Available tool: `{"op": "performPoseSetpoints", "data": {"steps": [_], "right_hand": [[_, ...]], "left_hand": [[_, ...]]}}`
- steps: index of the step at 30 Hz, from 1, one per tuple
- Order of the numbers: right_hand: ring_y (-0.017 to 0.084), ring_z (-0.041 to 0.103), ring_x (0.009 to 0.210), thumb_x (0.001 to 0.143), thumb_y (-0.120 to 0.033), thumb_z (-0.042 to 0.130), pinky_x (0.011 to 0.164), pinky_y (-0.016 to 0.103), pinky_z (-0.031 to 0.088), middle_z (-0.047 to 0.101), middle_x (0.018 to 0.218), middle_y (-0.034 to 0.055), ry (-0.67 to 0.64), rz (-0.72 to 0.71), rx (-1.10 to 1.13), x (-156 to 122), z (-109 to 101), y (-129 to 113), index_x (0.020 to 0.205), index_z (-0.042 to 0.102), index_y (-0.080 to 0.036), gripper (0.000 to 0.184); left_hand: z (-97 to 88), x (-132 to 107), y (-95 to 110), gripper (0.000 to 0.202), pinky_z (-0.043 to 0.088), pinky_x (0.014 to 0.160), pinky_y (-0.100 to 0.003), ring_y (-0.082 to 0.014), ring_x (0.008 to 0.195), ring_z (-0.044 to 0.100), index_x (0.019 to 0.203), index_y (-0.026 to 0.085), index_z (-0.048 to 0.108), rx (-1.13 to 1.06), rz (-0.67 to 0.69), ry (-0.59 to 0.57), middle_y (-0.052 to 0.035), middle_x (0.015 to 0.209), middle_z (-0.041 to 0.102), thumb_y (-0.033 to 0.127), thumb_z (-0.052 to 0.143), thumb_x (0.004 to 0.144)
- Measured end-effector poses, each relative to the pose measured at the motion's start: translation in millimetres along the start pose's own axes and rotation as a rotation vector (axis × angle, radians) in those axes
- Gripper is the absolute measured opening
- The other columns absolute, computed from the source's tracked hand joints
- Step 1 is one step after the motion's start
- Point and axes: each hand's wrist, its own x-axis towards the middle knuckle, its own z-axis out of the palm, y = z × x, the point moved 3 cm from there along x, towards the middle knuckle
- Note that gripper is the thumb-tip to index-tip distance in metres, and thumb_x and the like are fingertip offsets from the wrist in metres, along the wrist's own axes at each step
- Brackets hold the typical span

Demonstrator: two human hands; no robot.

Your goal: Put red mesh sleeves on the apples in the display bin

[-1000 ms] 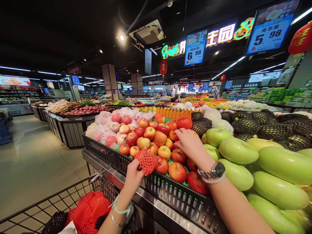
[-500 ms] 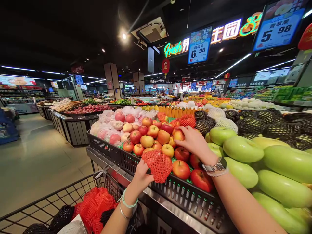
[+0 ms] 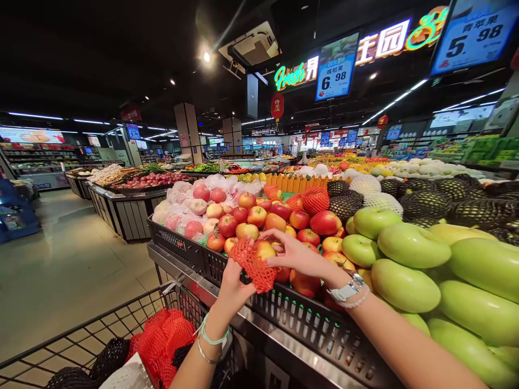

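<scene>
My left hand [image 3: 232,288] is closed on an orange-red foam net sleeve [image 3: 252,267], held just above the front edge of a black plastic crate [image 3: 284,310] of red and yellow apples. My right hand [image 3: 302,256], with a watch on its wrist, grips one apple [image 3: 264,250] and presses it against the mouth of the sleeve. Part of the apple is hidden by the net and my fingers. Loose apples [image 3: 299,220] fill the crate behind my hands.
A shopping cart [image 3: 95,335] at the lower left holds red, black and white foam nets [image 3: 160,340]. Large green fruit [image 3: 409,246] lies to the right, netted dark fruit [image 3: 425,205] behind. Bagged apples [image 3: 182,208] sit at the left. An open aisle floor [image 3: 60,275] runs left.
My right hand picked an apple from the middle of the crate and brought it left and down to the net sleeve. My left hand lifted the sleeve slightly to meet it.
</scene>
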Motion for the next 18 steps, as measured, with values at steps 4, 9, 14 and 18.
{"op": "performPoseSetpoints", "data": {"steps": [4,9,14,18], "right_hand": [[0.022,0.058,0.115,0.074,-0.025,0.071,0.103,0.038,0.046,0.055,0.127,0.0088,-0.057,-0.004,0.046,-1,5,2,0.116,0.049,-0.017,0.048],[0.024,0.051,0.125,0.082,-0.053,0.068,0.11,0.041,0.04,0.054,0.132,0.0089,-0.097,0.031,0.066,-4,3,-5,0.125,0.05,-0.019,0.058],[0.026,0.051,0.127,0.08,-0.077,0.055,0.106,0.042,0.046,0.043,0.146,0.0108,-0.172,0.112,0.167,-8,7,-3,0.145,0.037,-0.025,0.085],[0.026,0.054,0.123,0.07,-0.065,0.075,0.099,0.039,0.051,0.039,0.149,0.0149,-0.123,0.194,0.12,-9,11,2,0.152,0.023,-0.021,0.107]], "left_hand": [[-2.1,5,8,0.046,0.055,0.089,-0.036,-0.0239,0.104,0.066,0.116,0.018,0.064,-0.011,-0.112,-0.057,-0.0101,0.112,0.068,0.016,0.075,0.071],[-7.3,6,9,0.045,0.056,0.082,-0.035,-0.0234,0.092,0.067,0.11,0.015,0.065,-0.095,-0.328,-0.019,-0.0092,0.105,0.07,0.023,0.078,0.067],[-7.9,4,13,0.039,0.056,0.072,-0.031,-0.0218,0.083,0.067,0.106,0.015,0.062,0.141,-0.111,0.129,-0.0079,0.095,0.07,0.027,0.077,0.072],[2.0,0,18,0.045,0.056,0.079,-0.037,-0.0263,0.095,0.066,0.121,0.013,0.054,0.341,0.11,0.154,-0.0135,0.104,0.068,0.03,0.07,0.083]]}}
